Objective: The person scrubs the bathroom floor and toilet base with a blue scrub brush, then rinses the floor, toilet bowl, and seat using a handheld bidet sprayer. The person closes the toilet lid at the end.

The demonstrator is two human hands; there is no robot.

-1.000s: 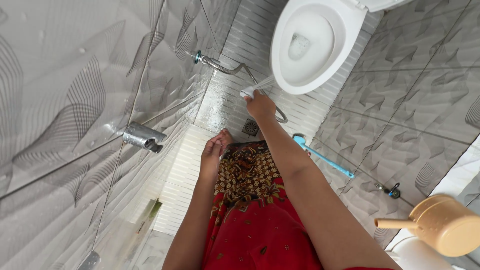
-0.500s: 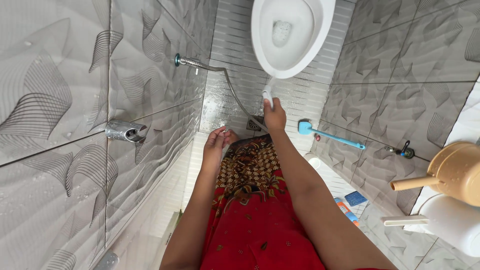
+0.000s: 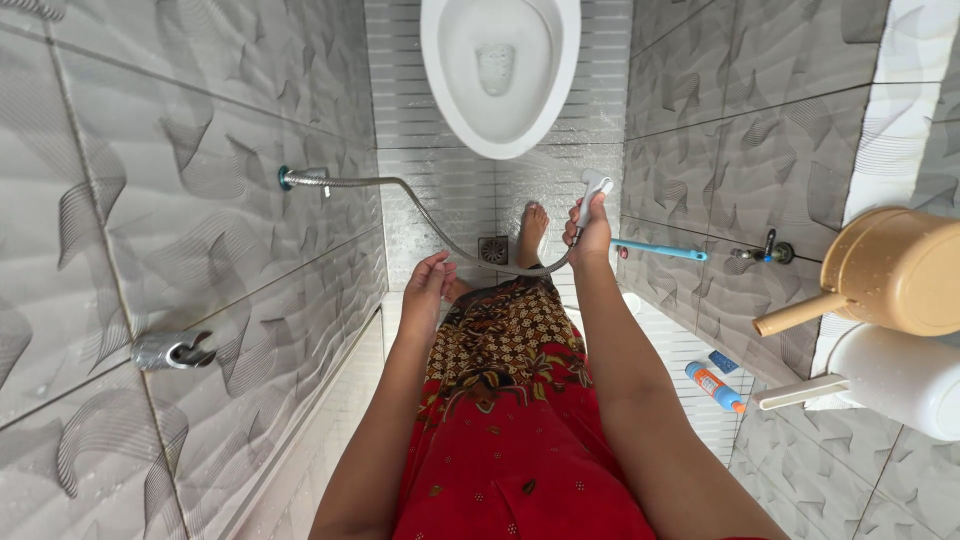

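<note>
Right hand (image 3: 590, 235) has its fingers (image 3: 573, 232) clenched around the handle of the white bidet sprayer (image 3: 592, 192), nozzle up and angled toward the toilet bowl (image 3: 500, 70) ahead of it. No water stream that I can make out. The metal hose (image 3: 400, 190) runs from the sprayer's base, loops down below the fingers, then climbs left to the wall fitting (image 3: 287, 178).

Left hand (image 3: 428, 285) is empty, fingers loosely curled and released, hovering over the patterned red skirt (image 3: 505, 400), apart from the hose. A bare foot (image 3: 531, 232) sits just left of the sprayer hand, beside the floor drain (image 3: 493, 250).

Right of the gripping fingers: a blue long-handled brush (image 3: 660, 250) against the tiled wall and a small wall tap (image 3: 765, 250). Nearer the person on that side: a tan water dipper (image 3: 890, 270) on a white bucket (image 3: 890, 380), a tube with an orange cap (image 3: 716, 386) and a blue sponge (image 3: 722, 361) on the floor. Chrome sprayer holder (image 3: 172, 350) is on the left wall, well apart from both hands.

Risks, judged: the floor near the drain looks wet, so the bare foot could slip. The hose loop hangs close to the foot and skirt; it could snag or tug the sprayer off aim. A trigger squeeze at this angle could splash the wall or skirt rather than the bowl.
</note>
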